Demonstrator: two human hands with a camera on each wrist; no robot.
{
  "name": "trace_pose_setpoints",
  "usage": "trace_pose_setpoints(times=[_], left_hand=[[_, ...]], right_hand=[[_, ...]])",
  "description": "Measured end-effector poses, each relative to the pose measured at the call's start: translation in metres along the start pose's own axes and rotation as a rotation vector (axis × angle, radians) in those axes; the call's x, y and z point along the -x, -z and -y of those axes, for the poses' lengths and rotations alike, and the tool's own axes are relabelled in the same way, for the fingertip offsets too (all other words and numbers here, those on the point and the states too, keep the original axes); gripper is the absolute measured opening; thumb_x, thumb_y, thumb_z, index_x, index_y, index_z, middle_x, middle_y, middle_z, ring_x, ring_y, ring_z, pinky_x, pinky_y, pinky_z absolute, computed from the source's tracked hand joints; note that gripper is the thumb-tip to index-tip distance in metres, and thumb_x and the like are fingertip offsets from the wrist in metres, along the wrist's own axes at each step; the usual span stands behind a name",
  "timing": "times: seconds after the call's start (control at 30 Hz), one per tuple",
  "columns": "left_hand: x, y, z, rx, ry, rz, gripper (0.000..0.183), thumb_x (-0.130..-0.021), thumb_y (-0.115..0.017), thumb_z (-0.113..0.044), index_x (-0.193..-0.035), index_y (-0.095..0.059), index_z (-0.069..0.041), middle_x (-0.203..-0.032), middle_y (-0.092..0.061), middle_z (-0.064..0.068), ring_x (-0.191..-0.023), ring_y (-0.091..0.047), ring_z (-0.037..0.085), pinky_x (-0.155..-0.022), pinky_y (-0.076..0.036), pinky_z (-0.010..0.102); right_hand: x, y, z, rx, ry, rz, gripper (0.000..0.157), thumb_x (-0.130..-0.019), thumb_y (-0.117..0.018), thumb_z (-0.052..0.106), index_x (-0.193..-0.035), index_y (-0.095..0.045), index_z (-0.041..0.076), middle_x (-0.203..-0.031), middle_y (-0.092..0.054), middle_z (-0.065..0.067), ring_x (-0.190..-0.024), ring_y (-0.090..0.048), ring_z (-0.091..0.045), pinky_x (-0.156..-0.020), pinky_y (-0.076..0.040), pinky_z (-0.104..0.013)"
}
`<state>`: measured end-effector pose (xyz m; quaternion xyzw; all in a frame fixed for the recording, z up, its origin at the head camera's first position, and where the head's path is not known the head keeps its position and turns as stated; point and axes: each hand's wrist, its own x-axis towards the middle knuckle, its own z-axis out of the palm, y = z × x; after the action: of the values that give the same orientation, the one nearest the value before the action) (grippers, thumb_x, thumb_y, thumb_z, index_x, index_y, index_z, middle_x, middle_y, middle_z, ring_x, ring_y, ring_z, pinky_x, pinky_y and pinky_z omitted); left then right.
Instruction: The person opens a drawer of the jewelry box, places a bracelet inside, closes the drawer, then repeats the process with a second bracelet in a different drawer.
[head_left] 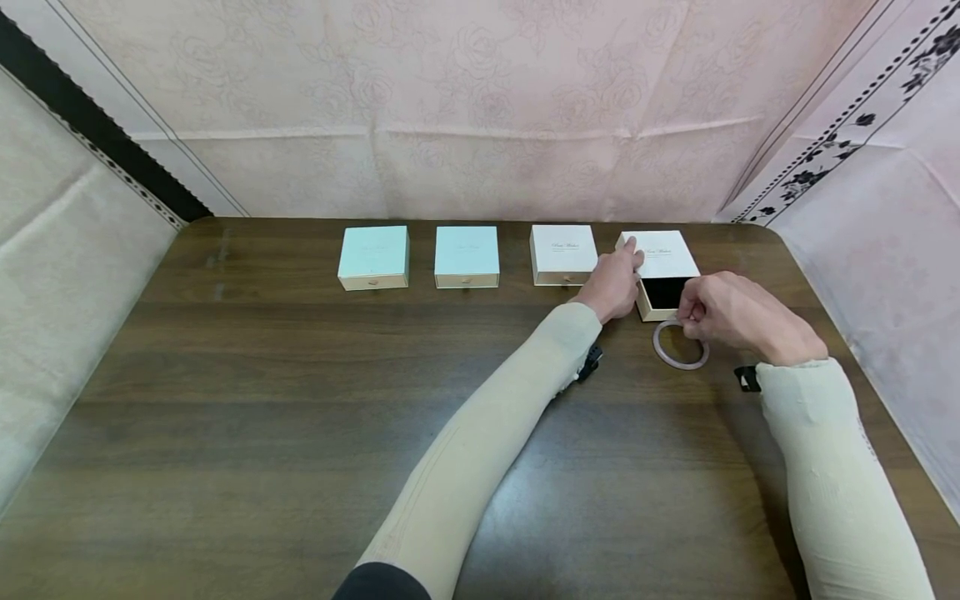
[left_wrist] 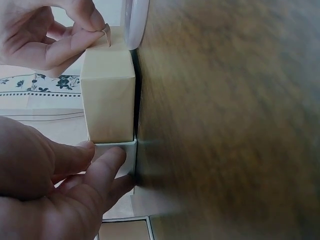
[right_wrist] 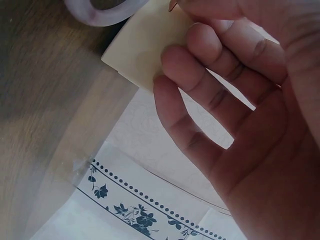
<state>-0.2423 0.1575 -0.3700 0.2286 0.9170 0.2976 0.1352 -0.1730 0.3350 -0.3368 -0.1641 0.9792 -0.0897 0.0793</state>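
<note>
At the right end of a row of boxes, a white jewelry box (head_left: 658, 252) stands with its drawer (left_wrist: 107, 107) pulled partway out, showing a black lining. My left hand (head_left: 613, 282) grips the box's outer sleeve at its left side, thumb on top and fingers against the side. With thumb and index finger, my right hand (head_left: 731, 312) pinches the small pull tab (left_wrist: 107, 36) on the drawer's front; its other fingers are loosely bent beside the drawer. A pale lilac bangle (head_left: 678, 365) lies on the table just in front of the drawer.
Left of the open box stand another white box (head_left: 564, 248) and two mint-green boxes (head_left: 375, 252), their drawers closed. They line the back edge of the brown wooden table (head_left: 300, 400). Pale patterned cloth (head_left: 480, 100) hangs behind and at both sides.
</note>
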Motion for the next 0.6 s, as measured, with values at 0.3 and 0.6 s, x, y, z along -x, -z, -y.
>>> trace_pose_setpoints(times=[0.3,0.6], left_hand=[[0.0009,0.0017,0.0013,-0.051,-0.015,0.008,0.049,-0.109,-0.041,-0.009,-0.156,-0.044,-0.019,-0.171,-0.021,-0.003,-0.143,-0.048,0.012,-0.091,-0.051,0.013],[-0.001,0.0009,-0.0008,-0.113,-0.032,0.004,0.043,-0.109,-0.042,-0.011,-0.151,-0.05,-0.019,-0.171,-0.023,-0.001,-0.144,-0.047,0.014,-0.1,-0.049,0.015]], right_hand=[[0.004,-0.0048,0.0002,-0.015,-0.001,-0.034,0.015,-0.078,-0.068,0.002,-0.08,-0.071,0.017,-0.075,-0.064,0.004,-0.071,-0.054,-0.012,-0.065,-0.042,-0.028],[0.0086,-0.0071,0.0035,0.016,-0.001,-0.098,0.016,-0.079,-0.071,0.003,-0.08,-0.073,0.019,-0.075,-0.065,0.006,-0.072,-0.055,-0.012,-0.066,-0.044,-0.032]])
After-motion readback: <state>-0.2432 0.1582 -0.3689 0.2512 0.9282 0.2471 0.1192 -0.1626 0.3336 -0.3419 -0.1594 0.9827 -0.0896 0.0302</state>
